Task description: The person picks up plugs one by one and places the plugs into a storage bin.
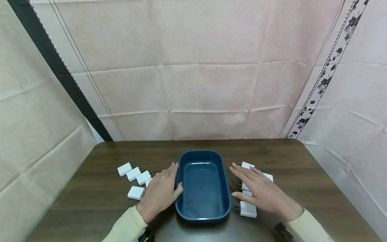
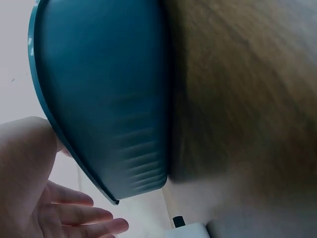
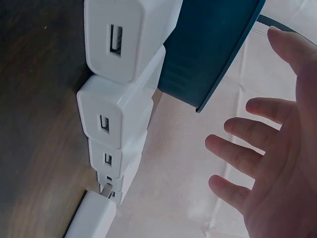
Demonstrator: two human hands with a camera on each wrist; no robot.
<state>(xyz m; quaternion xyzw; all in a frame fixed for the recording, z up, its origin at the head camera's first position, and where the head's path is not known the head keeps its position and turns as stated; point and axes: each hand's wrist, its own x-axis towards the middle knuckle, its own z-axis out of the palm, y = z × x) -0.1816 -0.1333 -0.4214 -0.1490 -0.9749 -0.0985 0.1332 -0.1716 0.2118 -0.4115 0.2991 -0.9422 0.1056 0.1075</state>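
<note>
A dark blue rectangular tray [image 1: 203,188] stands on the table between both hands, nothing inside it. My left hand [image 1: 161,191] is at its left side, fingers extended forward and thumb over the rim; in the left wrist view the thumb side overlaps the edge of the tray wall [image 2: 101,94]. On the right, my right hand [image 1: 266,191] hovers with spread fingers over a row of white USB chargers [image 1: 248,209], partly hiding them. The right wrist view shows their USB ports, with one charger [image 3: 93,215] lying apart from the row. Neither hand holds anything.
More white chargers [image 1: 124,169] lie left of the tray, some partly behind the left hand, prongs pointing right; one [image 1: 136,193] sits nearer me. The brown wooden table [image 1: 90,215] ends at a pale cloth backdrop [image 1: 208,87], with cloth on both sides too.
</note>
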